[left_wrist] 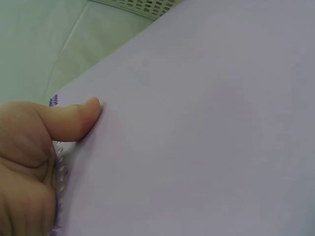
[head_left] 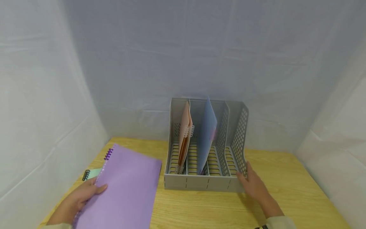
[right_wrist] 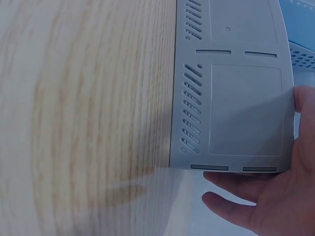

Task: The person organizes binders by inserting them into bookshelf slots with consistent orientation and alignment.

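Note:
A purple spiral-bound notebook (head_left: pixel 125 184) is in my left hand (head_left: pixel 81 197), tilted above the left part of the table. The thumb (left_wrist: pixel 74 120) presses on its cover beside the coil edge, and the other fingers are hidden behind it. My right hand (head_left: pixel 255 187) grips the front right corner of a grey file organizer (head_left: pixel 197 183). In the right wrist view, its thumb is at the front wall's top edge and its fingers (right_wrist: pixel 236 184) reach round the side. Spiral notebooks with pinkish covers (head_left: pixel 184 127) stand in the organizer's left compartment. A blue folder (head_left: pixel 207 133) leans in the compartment beside them.
A mint-green notebook (head_left: pixel 92 173) with a black coil lies at the table's left, partly covered by the purple notebook. The organizer stands on a wooden table (head_left: pixel 286 190). White sheeting (head_left: pixel 143 63) hangs behind the table and along both sides.

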### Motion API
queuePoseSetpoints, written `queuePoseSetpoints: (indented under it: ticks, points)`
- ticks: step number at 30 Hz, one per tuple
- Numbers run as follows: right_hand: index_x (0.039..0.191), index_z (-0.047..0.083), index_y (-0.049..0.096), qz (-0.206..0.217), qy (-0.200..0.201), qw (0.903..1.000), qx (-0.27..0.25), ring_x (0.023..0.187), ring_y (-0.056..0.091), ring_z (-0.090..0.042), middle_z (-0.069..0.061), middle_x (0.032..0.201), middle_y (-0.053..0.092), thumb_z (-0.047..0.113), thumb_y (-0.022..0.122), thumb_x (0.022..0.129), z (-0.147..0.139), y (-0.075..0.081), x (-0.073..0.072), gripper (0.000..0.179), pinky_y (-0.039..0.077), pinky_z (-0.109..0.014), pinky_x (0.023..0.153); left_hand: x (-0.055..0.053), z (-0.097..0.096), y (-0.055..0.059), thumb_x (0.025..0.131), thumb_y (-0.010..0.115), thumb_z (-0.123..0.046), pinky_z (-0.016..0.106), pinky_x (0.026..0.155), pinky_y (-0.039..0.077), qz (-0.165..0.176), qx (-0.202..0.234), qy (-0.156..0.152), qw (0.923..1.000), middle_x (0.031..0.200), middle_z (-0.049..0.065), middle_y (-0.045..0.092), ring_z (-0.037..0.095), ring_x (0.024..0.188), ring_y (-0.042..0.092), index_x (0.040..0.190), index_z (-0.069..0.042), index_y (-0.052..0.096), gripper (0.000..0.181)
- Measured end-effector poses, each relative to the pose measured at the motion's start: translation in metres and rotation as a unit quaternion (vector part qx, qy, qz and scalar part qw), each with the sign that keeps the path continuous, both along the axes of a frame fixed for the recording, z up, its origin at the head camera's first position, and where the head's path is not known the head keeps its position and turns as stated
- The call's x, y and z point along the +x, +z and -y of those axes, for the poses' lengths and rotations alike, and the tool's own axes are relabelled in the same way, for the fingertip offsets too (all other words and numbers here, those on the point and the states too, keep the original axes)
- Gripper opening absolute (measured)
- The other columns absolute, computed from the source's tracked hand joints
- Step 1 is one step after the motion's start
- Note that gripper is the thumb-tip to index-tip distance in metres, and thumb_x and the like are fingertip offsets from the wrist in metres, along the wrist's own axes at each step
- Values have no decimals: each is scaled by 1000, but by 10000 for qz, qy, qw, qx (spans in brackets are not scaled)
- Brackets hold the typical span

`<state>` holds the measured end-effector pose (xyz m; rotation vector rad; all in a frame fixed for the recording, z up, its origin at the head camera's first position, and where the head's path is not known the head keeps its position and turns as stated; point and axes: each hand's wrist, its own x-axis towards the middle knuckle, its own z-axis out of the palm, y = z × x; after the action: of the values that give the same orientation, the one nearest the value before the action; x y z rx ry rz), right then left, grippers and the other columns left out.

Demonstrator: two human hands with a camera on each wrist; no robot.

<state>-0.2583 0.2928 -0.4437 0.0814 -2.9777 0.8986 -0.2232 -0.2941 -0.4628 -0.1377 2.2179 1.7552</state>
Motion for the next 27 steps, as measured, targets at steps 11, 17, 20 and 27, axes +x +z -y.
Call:
queuePoseSetpoints:
  ticks: [11, 17, 20, 27]
  points:
    - [149, -13, 4, 38, -28, 10000, 64, 126, 42, -54, -41, 143, 31, 50, 31, 103, 1, 1, 2, 82, 35, -63, 103, 0, -5, 14, 98, 55, -14, 41, 73, 56, -266, 335, -273, 9987, 95, 0, 66, 21, 81, 65, 142, 18, 13, 68]
    - [148, -14, 4, 37, -14, 10000, 78, 126, 40, -55, -41, 143, 31, 49, 31, 103, 2, 3, 3, 82, 35, -64, 102, 0, -7, 21, 100, 55, -18, 40, 72, 57, -366, 1022, -472, 9930, 91, -2, 69, 20, 80, 68, 120, -13, 53, 22]
    - [149, -13, 4, 52, -46, 10000, 65, 126, 41, -54, -40, 143, 31, 50, 31, 103, 2, 3, 3, 82, 35, -63, 103, 0, -7, 22, 100, 54, -20, 40, 71, 57, -358, 1225, -484, 9906, 90, -1, 70, 20, 80, 68, 109, -30, 53, 13]
    - [148, -14, 5, -40, 12, 10000, 73, 124, 44, -53, -40, 143, 31, 49, 32, 103, 0, -1, 0, 82, 36, -63, 102, -1, -9, 22, 101, 52, -20, 42, 73, 57, -373, 1229, -239, 9914, 92, -1, 69, 20, 82, 68, 123, -21, 46, 22]
